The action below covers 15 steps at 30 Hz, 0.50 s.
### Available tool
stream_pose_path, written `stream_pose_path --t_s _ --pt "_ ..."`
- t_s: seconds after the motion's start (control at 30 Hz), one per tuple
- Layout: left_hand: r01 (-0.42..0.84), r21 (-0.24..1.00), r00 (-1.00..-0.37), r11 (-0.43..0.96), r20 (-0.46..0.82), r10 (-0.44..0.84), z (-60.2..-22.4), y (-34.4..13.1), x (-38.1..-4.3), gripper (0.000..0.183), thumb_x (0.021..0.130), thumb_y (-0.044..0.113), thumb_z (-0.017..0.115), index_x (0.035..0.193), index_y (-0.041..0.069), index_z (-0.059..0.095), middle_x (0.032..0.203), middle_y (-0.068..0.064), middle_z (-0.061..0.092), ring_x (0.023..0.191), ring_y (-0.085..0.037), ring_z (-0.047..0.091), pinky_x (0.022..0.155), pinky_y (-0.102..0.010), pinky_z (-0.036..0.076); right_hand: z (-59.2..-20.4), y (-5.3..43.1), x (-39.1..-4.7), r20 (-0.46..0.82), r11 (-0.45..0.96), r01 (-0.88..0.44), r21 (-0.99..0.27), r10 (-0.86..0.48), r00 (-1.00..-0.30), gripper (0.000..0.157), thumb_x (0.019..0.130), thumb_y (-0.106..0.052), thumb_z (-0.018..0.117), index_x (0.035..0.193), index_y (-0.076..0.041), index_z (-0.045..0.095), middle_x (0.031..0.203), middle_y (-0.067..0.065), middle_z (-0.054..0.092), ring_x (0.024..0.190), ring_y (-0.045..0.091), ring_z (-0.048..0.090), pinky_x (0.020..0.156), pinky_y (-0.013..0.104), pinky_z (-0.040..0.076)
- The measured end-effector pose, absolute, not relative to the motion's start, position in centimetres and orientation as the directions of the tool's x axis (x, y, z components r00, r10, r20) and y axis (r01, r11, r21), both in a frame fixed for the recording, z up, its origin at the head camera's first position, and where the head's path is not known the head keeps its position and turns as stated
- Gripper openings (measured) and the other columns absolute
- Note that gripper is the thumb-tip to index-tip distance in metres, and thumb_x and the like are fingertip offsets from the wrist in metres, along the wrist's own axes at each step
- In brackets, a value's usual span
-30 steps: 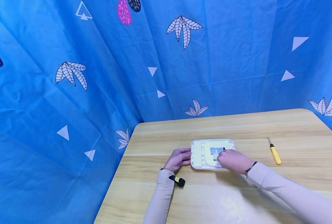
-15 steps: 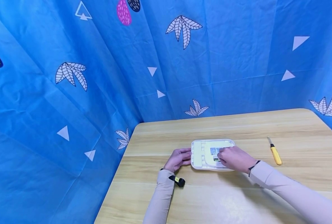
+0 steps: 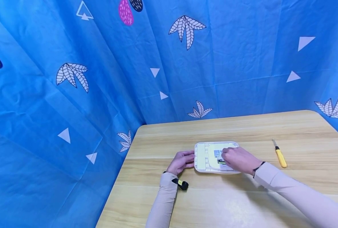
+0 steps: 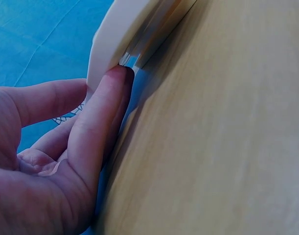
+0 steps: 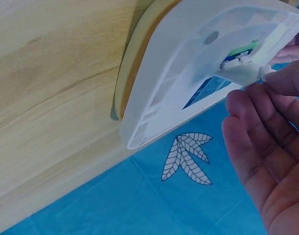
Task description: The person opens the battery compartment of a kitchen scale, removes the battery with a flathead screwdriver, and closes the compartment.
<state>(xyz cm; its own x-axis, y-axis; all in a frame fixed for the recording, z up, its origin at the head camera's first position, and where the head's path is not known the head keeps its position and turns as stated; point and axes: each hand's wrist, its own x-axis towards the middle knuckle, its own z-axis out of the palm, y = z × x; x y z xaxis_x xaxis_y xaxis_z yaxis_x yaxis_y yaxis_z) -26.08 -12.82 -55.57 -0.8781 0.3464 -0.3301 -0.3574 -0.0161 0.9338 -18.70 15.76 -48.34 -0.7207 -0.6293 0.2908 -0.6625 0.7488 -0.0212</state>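
Note:
A white flat device (image 3: 201, 156) with rounded corners, like a kitchen scale, lies underside up on the table. My left hand (image 3: 181, 162) holds its left end; in the left wrist view, thumb and fingers (image 4: 98, 117) pinch the white rim. Over the device, my right hand (image 3: 238, 160) pinches a small white cover (image 5: 244, 74) between thumb and fingertips. That cover is tilted up beside an open compartment (image 5: 237, 56), where green and dark parts show. A printed label (image 3: 216, 154) sits near the compartment, partly hidden by the right hand.
On the right side of the wooden table (image 3: 209, 202) lies a screwdriver (image 3: 280, 156) with a yellow handle. A blue patterned curtain (image 3: 237, 57) hangs behind the table and along its left side. A black strap device (image 3: 181, 183) is on the left wrist.
My right hand has shifted slightly right and away from the compartment, lifting the small cover, so more of the compartment shows. My left hand and the device stay in place.

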Motion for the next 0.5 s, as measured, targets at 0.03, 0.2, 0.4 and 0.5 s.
stream_pose_path --t_s 0.03,0.2,0.4,0.5 --pt "-0.357 0.934 -0.878 -0.017 -0.329 0.347 -55.6 -12.8 -26.1 0.043 0.099 0.004 0.065 0.141 -0.006 0.057 0.129 -0.026 0.069 0.106 -0.024 0.075 0.091 -0.035 0.066 -48.2 15.8 -18.7 0.29 0.753 -0.658 -0.026 -0.624 -0.726 0.016 0.085 0.0 0.074 0.074 -0.01 0.068 0.069 -0.004 0.058 0.057 0.004 0.042 0.047 0.016 0.04" --pt "-0.352 0.936 -0.879 -0.02 -0.324 0.351 -55.7 -12.9 -26.2 0.043 0.099 0.004 0.065 0.14 -0.006 0.057 0.129 -0.026 0.07 0.106 -0.024 0.076 0.091 -0.036 0.066 -47.8 16.0 -18.8 0.284 0.762 -0.642 -0.087 -0.599 -0.749 0.023 0.085 -0.001 0.073 0.07 -0.015 0.062 0.067 -0.007 0.053 0.058 0.004 0.04 0.049 0.017 0.038" --pt "-0.346 0.938 -0.879 -0.014 -0.319 0.354 -55.5 -13.0 -26.0 0.043 0.099 0.003 0.064 0.14 -0.007 0.057 0.129 -0.026 0.07 0.105 -0.024 0.075 0.091 -0.035 0.066 -47.3 16.5 -18.9 0.238 0.754 -0.596 -0.277 -0.547 -0.803 0.031 0.085 0.004 0.069 0.068 -0.021 0.06 0.069 -0.01 0.053 0.064 0.003 0.043 0.056 0.016 0.039" --pt "-0.337 0.941 -0.88 -0.011 -0.311 0.36 -55.5 -12.9 -25.9 0.043 0.1 0.003 0.063 0.141 -0.008 0.056 0.129 -0.026 0.069 0.107 -0.025 0.075 0.091 -0.036 0.066 -46.9 17.0 -18.9 0.216 0.741 -0.561 -0.369 -0.519 -0.827 0.033 0.085 0.005 0.066 0.066 -0.021 0.06 0.07 -0.01 0.054 0.064 0.003 0.044 0.056 0.016 0.038"
